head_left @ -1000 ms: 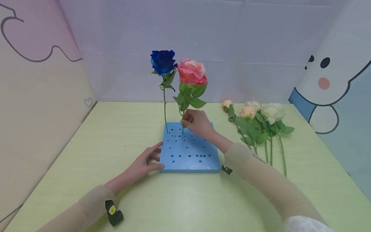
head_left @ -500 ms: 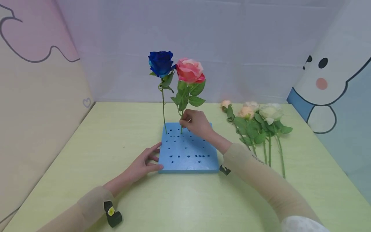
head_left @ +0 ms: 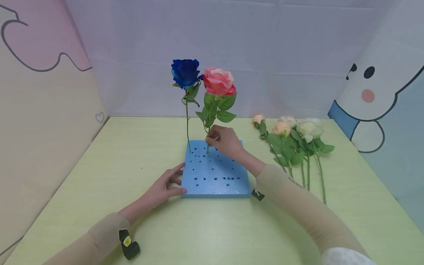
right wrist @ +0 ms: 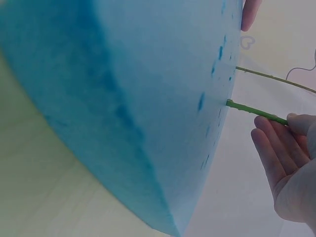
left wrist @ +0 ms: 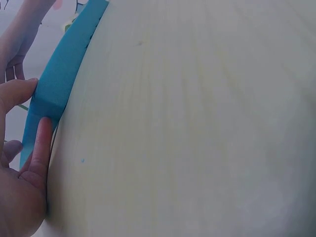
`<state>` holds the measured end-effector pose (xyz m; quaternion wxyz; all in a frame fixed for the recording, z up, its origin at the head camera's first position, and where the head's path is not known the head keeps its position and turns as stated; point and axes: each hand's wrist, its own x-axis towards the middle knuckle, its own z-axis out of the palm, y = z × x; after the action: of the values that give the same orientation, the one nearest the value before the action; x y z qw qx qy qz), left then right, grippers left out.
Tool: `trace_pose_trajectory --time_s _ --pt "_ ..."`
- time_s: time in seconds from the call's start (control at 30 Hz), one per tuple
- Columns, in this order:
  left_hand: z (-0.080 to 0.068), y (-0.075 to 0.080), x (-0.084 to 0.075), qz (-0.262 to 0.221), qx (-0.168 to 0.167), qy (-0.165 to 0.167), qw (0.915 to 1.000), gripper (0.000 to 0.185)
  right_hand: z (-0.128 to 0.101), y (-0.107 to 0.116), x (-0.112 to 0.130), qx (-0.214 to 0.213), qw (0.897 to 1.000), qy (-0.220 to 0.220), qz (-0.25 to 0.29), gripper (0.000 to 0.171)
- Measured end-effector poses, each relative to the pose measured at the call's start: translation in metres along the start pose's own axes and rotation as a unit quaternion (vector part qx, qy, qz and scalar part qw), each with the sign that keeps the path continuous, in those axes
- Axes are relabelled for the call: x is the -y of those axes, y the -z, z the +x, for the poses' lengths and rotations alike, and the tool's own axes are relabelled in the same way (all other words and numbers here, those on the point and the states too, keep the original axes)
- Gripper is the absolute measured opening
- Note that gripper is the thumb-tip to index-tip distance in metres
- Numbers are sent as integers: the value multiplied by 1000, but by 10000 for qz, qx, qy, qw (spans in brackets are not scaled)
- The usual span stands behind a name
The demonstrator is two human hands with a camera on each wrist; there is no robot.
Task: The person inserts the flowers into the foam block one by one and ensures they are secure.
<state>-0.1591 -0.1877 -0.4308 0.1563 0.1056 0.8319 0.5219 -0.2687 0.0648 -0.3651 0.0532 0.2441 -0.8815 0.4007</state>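
Observation:
A pink rose [head_left: 218, 81] stands upright over the blue foam board [head_left: 212, 188], its stem pinched low between thumb and fingers of my right hand [head_left: 226, 140]. In the right wrist view the green stem [right wrist: 252, 109] meets the board's holed face; how deep it goes cannot be seen. Left of it, a blue rose [head_left: 185, 73] stands with its thin stem in the board near the far left corner. My left hand [head_left: 163, 188] rests at the board's left edge. In the left wrist view, its extended fingers [left wrist: 43, 143] touch the board's side.
Loose flowers lie on the table at the right: a white rose [head_left: 310, 129], a peach rose [head_left: 282, 127] and a small peach bud [head_left: 258, 118], with stems pointing toward the front. A pale curtain [head_left: 142, 66] hangs behind the table [head_left: 132, 147].
Board, flowers and hands have shifted very slightly left in view, apparently with the head camera. The right hand keeps its pinch on the pink rose's stem, and the left hand stays at the board's edge.

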Motion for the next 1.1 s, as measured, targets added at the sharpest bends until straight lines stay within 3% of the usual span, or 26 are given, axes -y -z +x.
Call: trace_pose_trajectory --time_s 0.37,0.7,0.9,1.1 --pt "2 -1 5 38 -7 -31 10000 87 -4 2 -1 8 9999 -157 -74 14" --pt "2 -2 5 57 -12 -39 10000 87 -8 7 -7 170 9996 -94 -186 40" --pt "1 -2 3 48 -36 16 10000 87 -12 12 -6 332 9987 -370 -60 58" --pt "1 -2 3 9 -36 41 10000 87 -15 17 -8 303 9987 -398 -138 63"
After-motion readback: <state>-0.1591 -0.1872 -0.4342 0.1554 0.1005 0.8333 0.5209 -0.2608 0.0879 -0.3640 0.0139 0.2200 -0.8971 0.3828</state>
